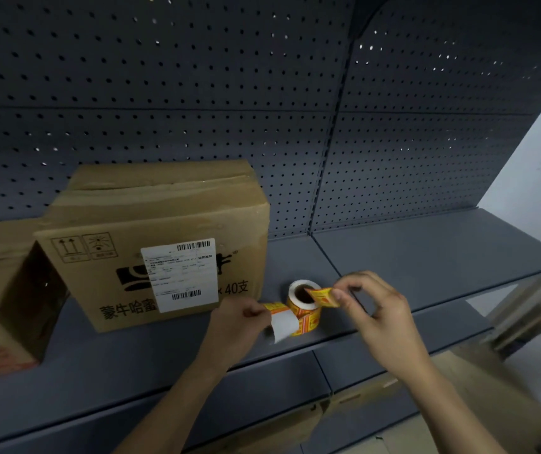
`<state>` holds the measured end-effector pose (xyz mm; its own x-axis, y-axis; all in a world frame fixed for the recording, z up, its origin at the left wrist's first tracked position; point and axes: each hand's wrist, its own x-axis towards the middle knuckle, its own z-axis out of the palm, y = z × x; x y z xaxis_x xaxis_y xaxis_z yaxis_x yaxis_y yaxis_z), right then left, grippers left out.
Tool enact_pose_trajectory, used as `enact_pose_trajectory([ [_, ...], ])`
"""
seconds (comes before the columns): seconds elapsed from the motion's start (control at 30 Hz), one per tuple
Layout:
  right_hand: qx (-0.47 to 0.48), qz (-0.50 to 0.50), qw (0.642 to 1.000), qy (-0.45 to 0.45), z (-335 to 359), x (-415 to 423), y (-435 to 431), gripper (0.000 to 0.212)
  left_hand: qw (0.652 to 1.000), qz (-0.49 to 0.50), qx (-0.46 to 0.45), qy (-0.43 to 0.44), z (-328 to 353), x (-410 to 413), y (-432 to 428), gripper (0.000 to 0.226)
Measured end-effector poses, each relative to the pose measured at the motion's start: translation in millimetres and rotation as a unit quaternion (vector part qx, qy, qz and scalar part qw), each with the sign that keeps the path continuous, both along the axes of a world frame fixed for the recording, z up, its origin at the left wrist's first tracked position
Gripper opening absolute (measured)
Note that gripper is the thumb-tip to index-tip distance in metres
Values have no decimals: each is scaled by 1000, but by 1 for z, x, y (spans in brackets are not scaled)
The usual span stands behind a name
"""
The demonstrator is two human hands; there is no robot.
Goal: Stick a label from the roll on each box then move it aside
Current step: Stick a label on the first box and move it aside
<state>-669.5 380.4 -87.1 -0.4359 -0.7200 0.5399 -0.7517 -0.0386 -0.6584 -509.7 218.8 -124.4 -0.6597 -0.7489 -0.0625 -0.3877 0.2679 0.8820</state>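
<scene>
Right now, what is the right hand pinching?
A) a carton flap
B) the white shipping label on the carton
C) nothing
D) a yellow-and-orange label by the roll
D: the right hand pinches a yellow-and-orange label over the label roll, while the left hand holds the white backing strip.

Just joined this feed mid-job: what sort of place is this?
Probably a stockroom or shop storage aisle: gray metal shelf with a pegboard back, a cardboard box bearing a barcoded shipping label, and a label roll.
</scene>
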Motion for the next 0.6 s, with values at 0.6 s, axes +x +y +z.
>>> enact_pose_trajectory([
  [0.6, 43, 121, 990, -61, 30, 33, -63, 28, 976, -8, -98, 193, 43, 43, -2, 14],
])
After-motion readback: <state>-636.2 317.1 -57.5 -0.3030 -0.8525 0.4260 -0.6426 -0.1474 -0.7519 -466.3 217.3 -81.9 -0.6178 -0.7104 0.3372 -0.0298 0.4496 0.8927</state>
